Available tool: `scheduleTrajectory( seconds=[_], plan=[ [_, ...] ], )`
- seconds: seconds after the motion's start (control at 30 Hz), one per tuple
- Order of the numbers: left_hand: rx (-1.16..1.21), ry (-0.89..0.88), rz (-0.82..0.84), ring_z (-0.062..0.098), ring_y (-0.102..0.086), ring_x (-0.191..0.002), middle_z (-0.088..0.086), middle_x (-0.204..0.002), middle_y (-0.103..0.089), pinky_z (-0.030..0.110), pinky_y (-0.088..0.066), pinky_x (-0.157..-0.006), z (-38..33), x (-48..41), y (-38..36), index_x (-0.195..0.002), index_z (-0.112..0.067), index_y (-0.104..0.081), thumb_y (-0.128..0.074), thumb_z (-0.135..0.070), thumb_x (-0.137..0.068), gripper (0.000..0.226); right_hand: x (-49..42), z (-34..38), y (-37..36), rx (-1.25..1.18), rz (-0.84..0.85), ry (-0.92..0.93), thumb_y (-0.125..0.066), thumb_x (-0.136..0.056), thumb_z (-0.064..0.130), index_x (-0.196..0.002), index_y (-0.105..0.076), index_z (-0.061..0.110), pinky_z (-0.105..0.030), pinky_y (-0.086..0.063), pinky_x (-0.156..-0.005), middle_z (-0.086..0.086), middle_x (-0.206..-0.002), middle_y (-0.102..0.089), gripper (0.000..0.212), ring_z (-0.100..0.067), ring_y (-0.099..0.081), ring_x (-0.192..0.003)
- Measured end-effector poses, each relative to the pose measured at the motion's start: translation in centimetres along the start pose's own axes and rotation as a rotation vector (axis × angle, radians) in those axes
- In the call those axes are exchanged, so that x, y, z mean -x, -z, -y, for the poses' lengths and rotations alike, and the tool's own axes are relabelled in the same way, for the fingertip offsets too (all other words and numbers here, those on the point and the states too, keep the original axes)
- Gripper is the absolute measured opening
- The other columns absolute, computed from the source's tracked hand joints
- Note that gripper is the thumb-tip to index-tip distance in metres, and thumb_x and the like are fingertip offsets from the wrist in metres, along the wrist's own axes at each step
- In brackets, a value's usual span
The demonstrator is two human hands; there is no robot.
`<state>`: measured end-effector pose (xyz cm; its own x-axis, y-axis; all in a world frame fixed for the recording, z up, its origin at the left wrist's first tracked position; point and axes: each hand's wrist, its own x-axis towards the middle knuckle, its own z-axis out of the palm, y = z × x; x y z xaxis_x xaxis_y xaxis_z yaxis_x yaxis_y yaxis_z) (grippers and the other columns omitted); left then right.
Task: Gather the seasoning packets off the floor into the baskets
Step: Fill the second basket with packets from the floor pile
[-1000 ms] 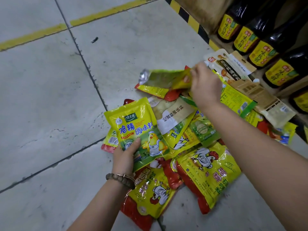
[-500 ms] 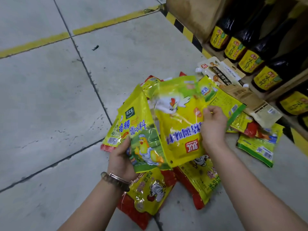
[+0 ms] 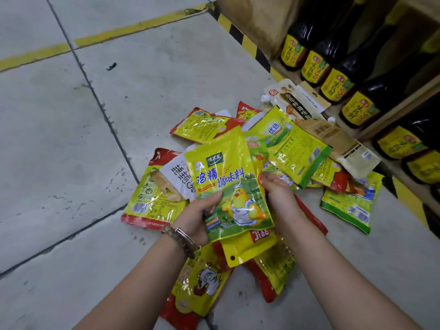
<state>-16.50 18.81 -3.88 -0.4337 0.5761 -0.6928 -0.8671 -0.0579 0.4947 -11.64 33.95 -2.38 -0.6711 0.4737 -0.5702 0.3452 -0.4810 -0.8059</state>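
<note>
You are stacking packets in hand: this is the gathering step, and nothing is going into a basket yet. Your left hand is gripping the chick packet by its lower left edge, thumb on the front. Your right hand is curling round the right edge of a second packet, which is sitting behind the first and hanging out below both hands. The rest of the pile is lying on the floor beyond and beneath your hands. No basket is showing, so the next move is probably calling for 1 hand to let go and reach for another packet, or for you to carry these 2 to a basket. 0.5 s ago your right hand was holding that second packet up beside the chick packet; now it is tucked behind it.
</note>
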Motion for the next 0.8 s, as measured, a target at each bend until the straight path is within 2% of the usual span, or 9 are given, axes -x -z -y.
scheduleTrajectory(
  seconds=[0.1, 0.2, 0.27, 0.33, 0.43, 0.53, 0.6, 0.7, 0.8],
  plan=[
    [-0.021, -0.017, -0.028, 0.025, -0.068, -0.06, 0.011, -0.072, -0.071, 0.035, -0.058, -0.056, -0.4, -0.7, -0.9, -0.094, 0.0, -0.067, -0.071, -0.012, -0.06, 0.036, -4.2, 2.0, 2.6, 0.612, -0.226, 0.193, -0.048, -0.094, 0.007, -0.086, -0.06, 0.006, -0.029, -0.04, -0.068, -0.005, -0.079, -0.061, 0.015, -0.02, -0.057, -0.073],
    [-0.017, -0.065, -0.114, 0.028, -0.068, -0.075, 0.014, -0.086, -0.07, 0.036, -0.058, -0.066, -0.2, -1.6, -1.4, -0.102, 0.0, -0.066, -0.077, -0.013, -0.054, 0.051, -9.0, 6.3, 5.1, 0.838, -0.417, 0.394, -0.051, -0.093, 0.013, -0.101, -0.055, 0.012, -0.036, -0.045, -0.074, -0.006, -0.096, -0.06, 0.009, -0.028, -0.059, -0.091],
    [-0.047, -0.096, -0.171, 0.03, -0.066, -0.089, 0.014, -0.097, -0.069, 0.041, -0.056, -0.078, 0.0, -2.0, -1.7, -0.104, 0.0, -0.065, -0.081, -0.016, -0.05, 0.058, -12.5, 8.3, 6.8, 1.021, -0.392, 0.345, -0.061, -0.09, 0.02, -0.122, -0.049, 0.009, -0.036, -0.042, -0.086, -0.013, -0.119, -0.055, 0.036, -0.031, -0.053, -0.112],
    [-0.107, -0.128, -0.2, 0.028, -0.067, -0.092, 0.009, -0.096, -0.072, 0.04, -0.057, -0.078, 0.3, -2.5, -1.9, -0.109, -0.002, -0.064, -0.083, -0.019, -0.053, 0.061, -15.0, 9.2, 8.2, 1.174, -0.299, 0.22, -0.072, -0.081, 0.034, -0.134, -0.04, 0.009, -0.041, -0.04, -0.1, -0.015, -0.139, -0.044, 0.067, -0.034, -0.043, -0.126],
    [-0.191, -0.173, -0.232, 0.02, -0.068, -0.085, -0.002, -0.084, -0.072, 0.022, -0.053, -0.058, 0.3, -2.7, -2.3, -0.112, -0.005, -0.06, -0.081, -0.017, -0.063, 0.055, -16.3, 9.7, 9.3, 1.222, -0.248, 0.117, -0.079, -0.067, 0.05, -0.141, -0.034, 0.011, -0.05, -0.041, -0.102, -0.014, -0.147, -0.036, 0.095, -0.034, -0.038, -0.132],
    [-0.206, -0.165, -0.242, 0.014, -0.065, -0.081, 0.002, -0.093, -0.068, 0.021, -0.053, -0.055, 0.5, -3.2, -2.3, -0.114, -0.006, -0.054, -0.081, -0.016, -0.066, 0.057, -16.0, 9.9, 9.2, 1.269, -0.215, 0.031, -0.081, -0.064, 0.051, -0.14, -0.034, 0.007, -0.045, -0.043, -0.1, -0.015, -0.144, -0.04, 0.1, -0.034, -0.041, -0.129],
    [-0.226, -0.172, -0.244, 0.014, -0.066, -0.078, 0.005, -0.096, -0.068, 0.025, -0.054, -0.062, 0.3, -3.2, -2.4, -0.116, -0.004, -0.053, -0.082, -0.015, -0.064, 0.06, -15.2, 9.5, 9.0, 1.18, -0.183, -0.039, -0.081, -0.066, 0.047, -0.138, -0.037, 0.006, -0.04, -0.041, -0.097, -0.015, -0.141, -0.043, 0.094, -0.033, -0.045, -0.127],
    [-0.238, -0.188, -0.219, 0.022, -0.07, -0.084, 0.01, -0.102, -0.071, 0.034, -0.056, -0.077, 0.1, -3.6, -1.7, -0.125, -0.003, -0.053, -0.086, -0.023, -0.048, 0.086, -13.4, 8.8, 9.0, 1.096, -0.213, 0.071, -0.079, -0.074, 0.036, -0.139, -0.041, 0.008, -0.036, -0.039, -0.098, -0.014, -0.141, -0.045, 0.081, -0.032, -0.045, -0.126],
    [-0.187, -0.115, -0.226, 0.032, -0.064, -0.101, 0.013, -0.112, -0.068, 0.047, -0.049, -0.092, 0.0, -3.3, -1.5, -0.112, -0.012, -0.066, -0.084, -0.049, -0.049, 0.076, -9.9, 8.5, 9.3, 1.013, -0.237, 0.157, -0.076, -0.078, 0.029, -0.142, -0.039, 0.008, -0.035, -0.038, -0.101, -0.012, -0.142, -0.046, 0.077, -0.03, -0.045, -0.127]
  ],
)
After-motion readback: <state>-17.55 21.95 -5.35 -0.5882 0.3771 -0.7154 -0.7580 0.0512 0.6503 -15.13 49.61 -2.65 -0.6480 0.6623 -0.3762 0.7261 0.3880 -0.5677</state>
